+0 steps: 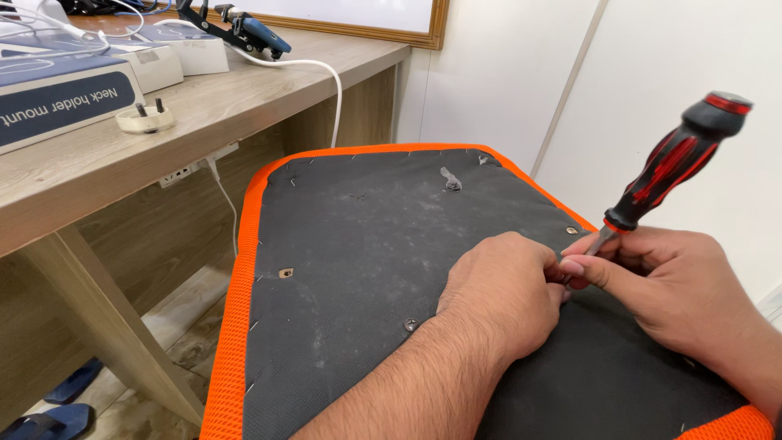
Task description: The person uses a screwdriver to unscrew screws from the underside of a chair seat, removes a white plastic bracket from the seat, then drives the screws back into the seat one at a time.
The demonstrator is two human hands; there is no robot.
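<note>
On the black underside of an orange-edged seat pad (358,244), two hands meet near its right edge. The left hand (501,293) is curled into a loose fist, fingers closed tight around something small that stays hidden under them. The right hand (676,289) pinches the metal shaft of one screwdriver (672,163), thumb and forefinger narrow around it just below the handle; the red-and-black handle tilts up and to the right, and the tip is hidden between the two hands.

Counted on the pad: three round fasteners show, one at the left (285,273), one just beside the left wrist (410,324) and one near the screwdriver shaft (572,231). One small metal bracket (450,180) lies near the far edge. Small staples dot the border where black cloth meets orange mesh.

One wooden bench (204,122) stands to the left. It carries three boxes: a dark blue flat one (57,98) with white lettering at the near left, and two white ones behind it (147,65) (191,45). One round white plug (145,119) lies by the blue box, pins up. One white cable (314,69) runs over the bench edge and down. One blue-black tool (244,28) rests at the back.

Two blue slippers (49,407) sit on the floor under the bench.
</note>
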